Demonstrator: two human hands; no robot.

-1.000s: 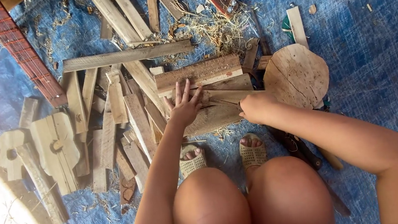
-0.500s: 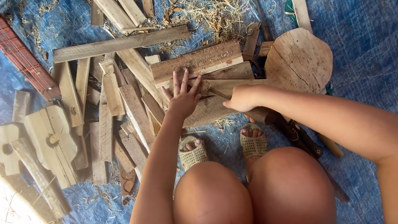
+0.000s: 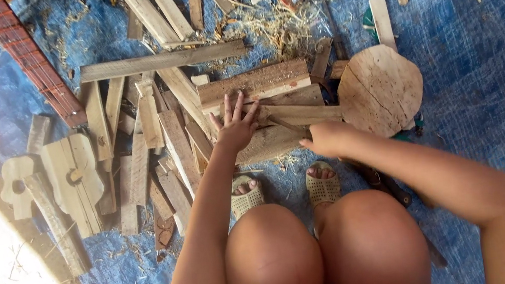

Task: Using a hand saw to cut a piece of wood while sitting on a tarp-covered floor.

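Note:
I squat over a pile of rough wood pieces on a blue tarp (image 3: 481, 69). My left hand (image 3: 235, 128) lies flat, fingers spread, on a stack of short wooden blocks (image 3: 258, 86). My right hand (image 3: 328, 139) is curled at the right end of the lowest block (image 3: 272, 143), gripping its edge. A thin wedge-shaped piece (image 3: 300, 115) lies between the two hands. Just right of my right hand sits a round wooden slab (image 3: 381, 87).
Several flat slats (image 3: 157, 153) lie scattered left of the blocks, and a long plank (image 3: 159, 61) crosses above them. Cut instrument-shaped boards (image 3: 74, 180) rest at the left, a fretted neck (image 3: 30, 60) at upper left. Wood shavings (image 3: 270, 24) lie beyond the blocks. My sandalled feet (image 3: 284, 189) stand below.
My right hand has drawn back a little towards me along the lowest block. My left hand stays flat on the stack.

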